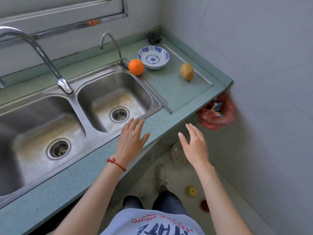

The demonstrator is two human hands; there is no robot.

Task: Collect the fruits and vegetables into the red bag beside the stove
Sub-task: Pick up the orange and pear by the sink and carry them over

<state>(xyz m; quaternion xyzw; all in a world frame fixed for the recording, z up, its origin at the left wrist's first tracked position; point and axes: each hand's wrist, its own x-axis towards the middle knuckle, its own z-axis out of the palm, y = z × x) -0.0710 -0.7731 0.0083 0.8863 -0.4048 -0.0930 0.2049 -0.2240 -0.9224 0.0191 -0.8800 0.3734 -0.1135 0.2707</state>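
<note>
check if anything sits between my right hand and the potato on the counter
Nothing visible blocks it. The right hand hovers open off the counter's front edge, and the potato lies alone on bare counter beyond it. The blue bowl and orange sit off to the left.

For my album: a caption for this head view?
Empty hands reach toward an orange and potato beside the sink.

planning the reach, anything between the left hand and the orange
In the head view, only the rim and near corner of the right sink basin lie between the open left hand and the orange; nothing stands there.
</note>
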